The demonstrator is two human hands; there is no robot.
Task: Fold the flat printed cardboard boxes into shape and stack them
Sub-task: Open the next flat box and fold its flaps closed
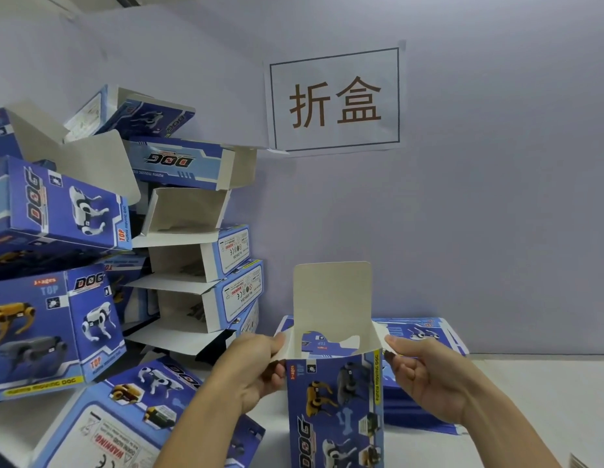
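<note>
A blue printed box [334,410] with robot dog pictures stands upright in front of me, formed into a tube with its top open. Its grey lid flap [331,298] sticks straight up at the back. My left hand [256,366] pinches the left side flap and my right hand [425,376] pinches the right side flap, both at the box's top edge. Behind the box lies a stack of flat unfolded boxes [425,369] on the white table. A leaning pile of folded boxes [101,265] fills the left side.
A white sheet with printed characters [334,101] hangs on the pale wall behind. Folded boxes [125,420] lie tipped at the lower left, close to my left forearm. The white table [530,400] shows at the right.
</note>
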